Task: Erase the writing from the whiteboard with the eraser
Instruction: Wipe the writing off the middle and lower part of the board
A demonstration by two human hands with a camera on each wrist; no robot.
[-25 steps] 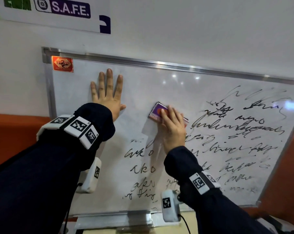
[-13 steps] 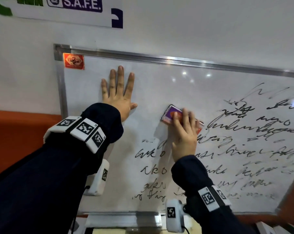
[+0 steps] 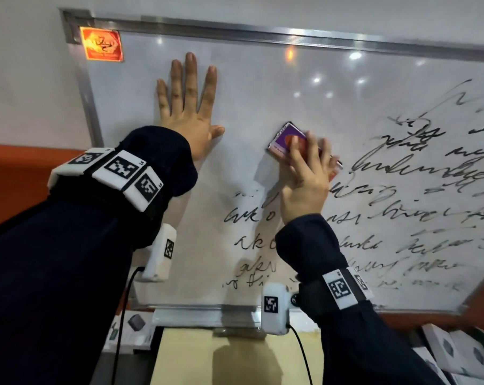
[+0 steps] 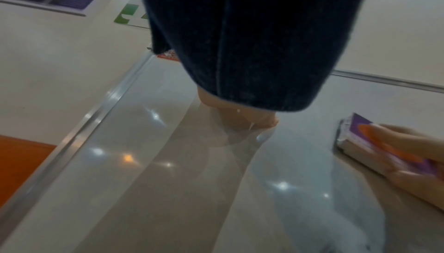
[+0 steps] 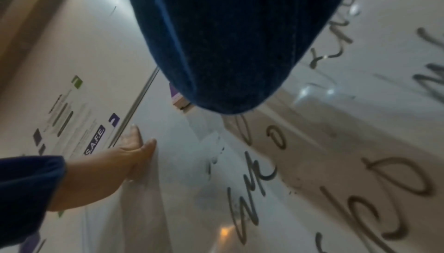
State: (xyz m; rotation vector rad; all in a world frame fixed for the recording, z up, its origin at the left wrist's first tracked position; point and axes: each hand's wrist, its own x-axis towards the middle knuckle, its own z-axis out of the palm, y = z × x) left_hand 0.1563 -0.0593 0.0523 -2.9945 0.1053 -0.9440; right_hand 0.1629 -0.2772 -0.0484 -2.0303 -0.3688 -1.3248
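Right hand (image 3: 304, 173) presses the eraser (image 3: 286, 138) mid-board, fingers curled over it; left hand (image 3: 189, 107) lies flat, fingers spread, steadying the whiteboard (image 3: 263, 87). Firm, overlapping strokes rightward would best clear the remaining writing (image 3: 401, 173)

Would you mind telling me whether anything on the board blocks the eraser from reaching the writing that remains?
Nothing visible does. The right hand holds the eraser flat on the whiteboard, right at the edge of the writing. The left hand lies flat on the bare upper-left area, away from the writing.
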